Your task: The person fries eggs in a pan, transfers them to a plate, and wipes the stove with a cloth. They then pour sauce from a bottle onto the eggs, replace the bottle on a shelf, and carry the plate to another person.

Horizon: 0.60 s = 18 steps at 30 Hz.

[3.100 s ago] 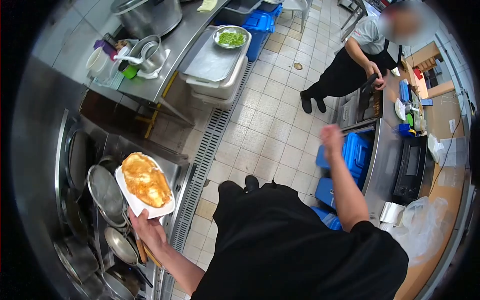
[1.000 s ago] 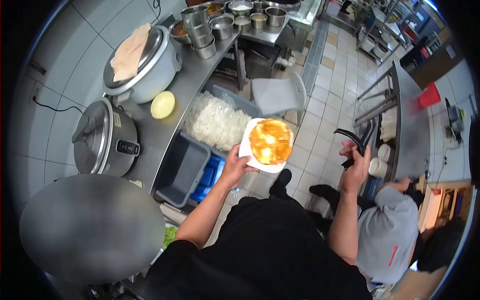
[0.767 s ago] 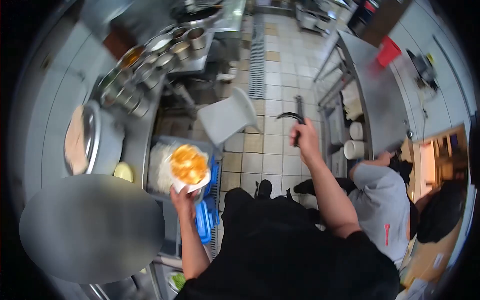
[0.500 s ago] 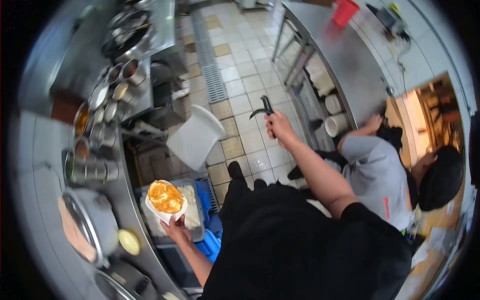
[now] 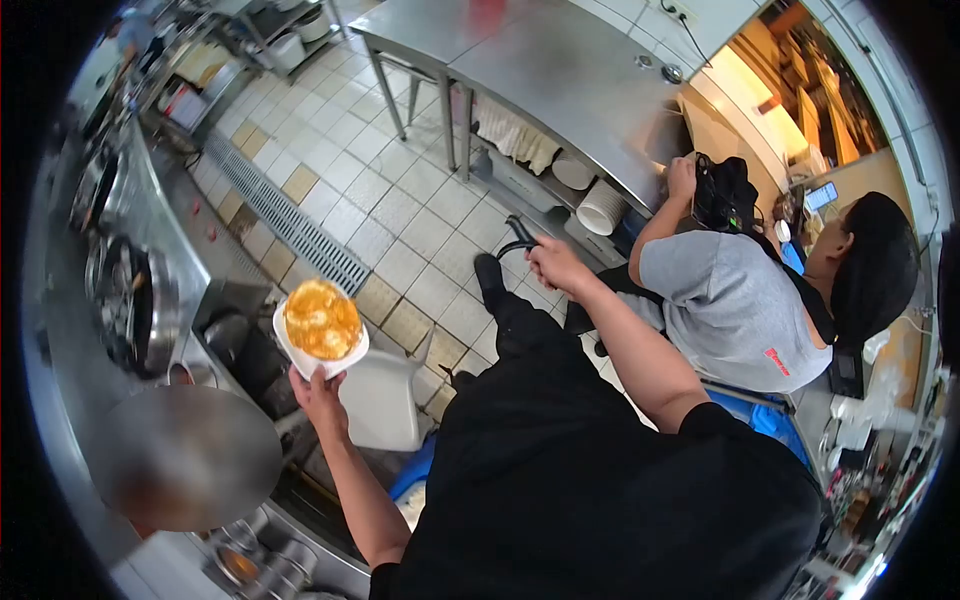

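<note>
On the left of the head view, a white dish (image 5: 292, 352) holds a round orange and white food (image 5: 322, 319) that looks like fried egg. My left hand (image 5: 319, 393) grips the dish from below at its near edge. Near the middle, my right hand (image 5: 556, 265) is closed around a black curved tool (image 5: 520, 236), which points up and left above the tiled floor. The two hands are well apart.
A co-worker in a grey shirt (image 5: 735, 305) sits at the right by a steel table (image 5: 540, 70). A white chair (image 5: 378, 402) stands below the dish. Pans (image 5: 130, 300) sit on the left counter. A drain grate (image 5: 290, 215) crosses the floor.
The view has swung to the right. The dish has moved from over the rice tub to above the chair and floor. Both hands keep their holds, and one foot is further forward.
</note>
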{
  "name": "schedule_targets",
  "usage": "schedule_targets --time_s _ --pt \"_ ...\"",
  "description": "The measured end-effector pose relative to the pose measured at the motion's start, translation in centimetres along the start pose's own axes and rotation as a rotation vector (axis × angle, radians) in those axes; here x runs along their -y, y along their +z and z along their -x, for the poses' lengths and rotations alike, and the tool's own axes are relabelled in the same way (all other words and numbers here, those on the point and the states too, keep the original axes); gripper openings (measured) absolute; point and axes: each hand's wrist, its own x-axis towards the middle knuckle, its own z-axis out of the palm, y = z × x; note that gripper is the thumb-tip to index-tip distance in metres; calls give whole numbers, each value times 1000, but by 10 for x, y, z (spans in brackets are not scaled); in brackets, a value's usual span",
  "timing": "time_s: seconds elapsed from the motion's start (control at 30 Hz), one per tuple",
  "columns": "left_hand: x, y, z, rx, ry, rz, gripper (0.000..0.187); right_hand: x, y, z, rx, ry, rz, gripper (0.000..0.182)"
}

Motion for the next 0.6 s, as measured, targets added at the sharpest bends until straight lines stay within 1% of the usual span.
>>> schedule_targets --time_s 0.03,0.1,0.17,0.23,0.33,0.37,0.43,0.47,0.5,0.53,0.57,0.6 --pt "-8 31 -24 33 -20 -22 39 0 -4 -12 -14 9 -19 12" --pt "-9 91 -74 142 -1 -34 40 4 -15 -40 51 27 47 12" --pt "-12 154 -116 231 -18 -22 41 7 -22 -73 76 51 42 13" --pt "-7 224 -156 308 -80 -13 42 17 -35 -101 93 84 223 14" --pt "19 321 -218 395 -124 -1 44 34 -51 -134 132 178 160 13" --pt "25 355 -234 438 -132 16 45 36 -56 -144 134 204 130 13" --pt "37 417 -266 492 -200 -62 45 39 -68 -166 150 233 74 12" --pt "41 445 -278 489 -199 -62 45 41 -74 -174 159 256 72 12" --pt "46 470 -288 544 -215 -90 43 45 -78 -179 146 295 86 11" --pt "51 490 -296 598 -235 -113 42 48 -79 -182 171 298 110 11" --pt "55 507 -302 594 -242 -108 42 55 -81 -185 197 303 135 11" --pt "58 523 -307 621 -259 -181 42 62 -82 -187 220 302 169 12"
